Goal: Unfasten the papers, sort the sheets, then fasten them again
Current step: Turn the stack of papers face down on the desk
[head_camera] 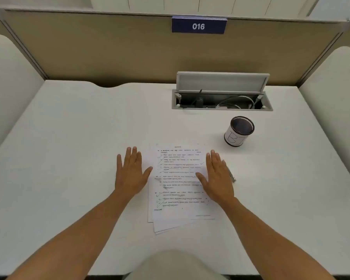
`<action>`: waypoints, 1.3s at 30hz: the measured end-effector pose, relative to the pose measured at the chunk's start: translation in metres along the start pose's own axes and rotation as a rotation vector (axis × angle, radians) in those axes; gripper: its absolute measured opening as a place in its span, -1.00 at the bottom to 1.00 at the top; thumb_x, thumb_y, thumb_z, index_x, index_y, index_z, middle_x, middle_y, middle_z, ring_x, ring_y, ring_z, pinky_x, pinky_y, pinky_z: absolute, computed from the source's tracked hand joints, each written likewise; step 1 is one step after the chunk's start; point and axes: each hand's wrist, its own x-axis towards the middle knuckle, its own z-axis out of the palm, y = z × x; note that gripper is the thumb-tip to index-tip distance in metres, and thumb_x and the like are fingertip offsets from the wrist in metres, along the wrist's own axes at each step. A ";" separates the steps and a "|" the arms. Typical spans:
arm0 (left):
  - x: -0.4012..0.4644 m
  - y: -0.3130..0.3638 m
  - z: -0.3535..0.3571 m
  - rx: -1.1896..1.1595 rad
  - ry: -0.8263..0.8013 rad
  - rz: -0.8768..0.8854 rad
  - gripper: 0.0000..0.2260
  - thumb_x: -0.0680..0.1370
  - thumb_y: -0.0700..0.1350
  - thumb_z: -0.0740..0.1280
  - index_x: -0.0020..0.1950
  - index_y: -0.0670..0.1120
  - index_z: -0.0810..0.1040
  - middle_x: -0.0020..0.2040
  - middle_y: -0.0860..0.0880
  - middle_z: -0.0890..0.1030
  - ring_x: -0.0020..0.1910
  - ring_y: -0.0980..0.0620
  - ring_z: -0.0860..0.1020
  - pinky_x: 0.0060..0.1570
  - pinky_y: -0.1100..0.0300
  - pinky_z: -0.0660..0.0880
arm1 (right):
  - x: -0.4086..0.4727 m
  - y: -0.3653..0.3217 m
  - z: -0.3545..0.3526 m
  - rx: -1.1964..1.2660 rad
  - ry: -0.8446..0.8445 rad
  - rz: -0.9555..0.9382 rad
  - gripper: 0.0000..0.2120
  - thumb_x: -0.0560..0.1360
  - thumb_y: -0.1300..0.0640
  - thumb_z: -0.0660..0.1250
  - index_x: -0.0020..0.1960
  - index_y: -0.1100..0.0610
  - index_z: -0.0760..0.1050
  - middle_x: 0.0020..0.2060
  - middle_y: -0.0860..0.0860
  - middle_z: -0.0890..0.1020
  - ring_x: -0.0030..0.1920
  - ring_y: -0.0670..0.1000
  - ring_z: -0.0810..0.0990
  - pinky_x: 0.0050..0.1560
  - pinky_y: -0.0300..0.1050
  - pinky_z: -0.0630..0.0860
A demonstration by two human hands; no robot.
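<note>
A stack of printed sheets (178, 190) with pen ticks lies on the white desk (69, 138) in front of me, its lower sheets fanned out at the bottom left. My left hand (130, 174) rests flat on the desk just left of the stack, fingers apart, thumb touching the paper's edge. My right hand (217, 178) lies flat on the stack's right edge, fingers spread. A thin metallic object (230, 172), partly hidden by my right hand, lies just right of the papers. I cannot make out any fastener on the sheets.
A black mesh pen cup (238, 131) with a white label stands behind and right of the papers. An open cable hatch (221, 100) with wires sits at the back. Beige partitions with a "016" sign (198, 26) enclose the desk.
</note>
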 end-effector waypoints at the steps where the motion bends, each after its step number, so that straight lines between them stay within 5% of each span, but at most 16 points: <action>1: -0.004 0.002 0.004 -0.005 -0.034 -0.013 -0.33 0.63 0.25 -0.06 0.60 -0.17 -0.02 0.62 -0.12 -0.10 0.59 -0.07 -0.18 0.53 -0.10 -0.23 | -0.007 -0.001 0.006 -0.001 -0.053 0.005 -0.29 0.61 -0.22 -0.01 0.56 0.10 -0.23 0.55 0.00 -0.20 0.54 -0.04 -0.26 0.53 -0.03 -0.22; 6: -0.022 0.017 0.019 -0.247 -0.157 -0.090 -0.33 0.63 0.20 0.10 0.58 -0.19 0.05 0.62 -0.15 0.00 0.57 -0.11 0.09 0.46 -0.04 0.16 | -0.029 0.000 0.028 -0.015 -0.283 0.061 -0.27 0.59 -0.28 -0.03 0.57 0.12 -0.17 0.57 0.03 -0.11 0.55 -0.02 -0.18 0.51 -0.07 -0.24; 17: -0.020 0.063 0.010 -0.758 -0.115 -0.459 -0.53 0.55 -0.02 0.37 0.33 -0.27 0.36 0.35 -0.26 0.35 0.34 -0.23 0.35 0.24 -0.03 0.37 | -0.034 0.002 0.036 -0.123 -0.322 0.023 -0.25 0.57 -0.31 -0.12 0.55 0.14 -0.25 0.57 0.05 -0.15 0.54 0.02 -0.24 0.52 -0.01 -0.28; 24: -0.010 0.054 0.007 -1.073 -0.072 -0.732 -0.42 0.50 -0.13 0.44 0.43 -0.28 0.30 0.38 -0.24 0.38 0.25 -0.21 0.47 0.01 0.10 0.43 | -0.033 0.002 0.037 -0.114 -0.319 0.025 -0.25 0.58 -0.29 -0.11 0.54 0.14 -0.29 0.56 0.05 -0.18 0.54 0.02 -0.27 0.50 -0.01 -0.32; 31: -0.004 0.042 0.011 -1.375 -0.128 -0.863 -0.24 0.47 -0.04 0.50 0.54 -0.16 0.18 0.45 -0.19 0.38 0.29 -0.20 0.49 0.23 -0.09 0.50 | -0.033 0.003 0.039 -0.098 -0.305 0.018 -0.25 0.58 -0.30 -0.09 0.53 0.13 -0.29 0.56 0.04 -0.17 0.51 -0.01 -0.31 0.49 -0.02 -0.33; 36: -0.001 0.040 0.016 -1.408 -0.172 -0.822 -0.40 0.44 -0.08 0.54 0.40 -0.21 0.40 0.30 -0.20 0.53 0.20 -0.19 0.56 0.21 -0.13 0.52 | -0.033 0.005 0.041 -0.102 -0.300 0.014 -0.25 0.56 -0.32 -0.12 0.50 0.11 -0.36 0.56 0.03 -0.19 0.49 -0.04 -0.36 0.48 -0.04 -0.36; 39: -0.003 0.041 0.016 -1.460 -0.233 -0.779 -0.74 0.44 -0.12 0.54 0.05 -0.19 0.61 0.08 -0.19 0.68 -0.05 -0.12 0.66 -0.07 0.02 0.61 | -0.034 0.005 0.041 -0.099 -0.297 0.013 -0.25 0.56 -0.32 -0.12 0.49 0.09 -0.38 0.56 0.03 -0.19 0.49 -0.03 -0.35 0.47 -0.05 -0.36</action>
